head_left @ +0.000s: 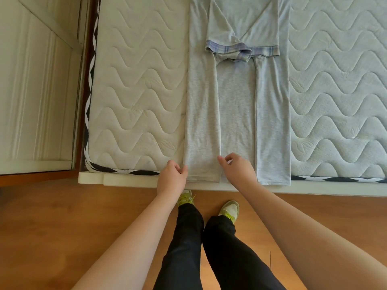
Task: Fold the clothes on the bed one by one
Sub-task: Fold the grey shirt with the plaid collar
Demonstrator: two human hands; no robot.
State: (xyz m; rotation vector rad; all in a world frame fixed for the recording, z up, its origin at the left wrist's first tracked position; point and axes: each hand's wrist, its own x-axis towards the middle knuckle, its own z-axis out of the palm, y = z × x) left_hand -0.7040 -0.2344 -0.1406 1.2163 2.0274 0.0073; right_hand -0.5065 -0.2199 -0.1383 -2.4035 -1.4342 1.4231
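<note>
Pale grey cotton shirt with plaid-trimmed sleeves (pixel 234 105), sides folded inward, hem between left hand (pixel 170 177) and right hand (pixel 237 170), each pinching folded-panel edge.

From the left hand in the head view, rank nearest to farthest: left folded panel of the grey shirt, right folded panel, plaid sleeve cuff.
1. Left folded panel: right beside the left hand, at the bed's near edge.
2. Right folded panel: past the right hand.
3. Plaid sleeve cuff: far up the bed.
</note>
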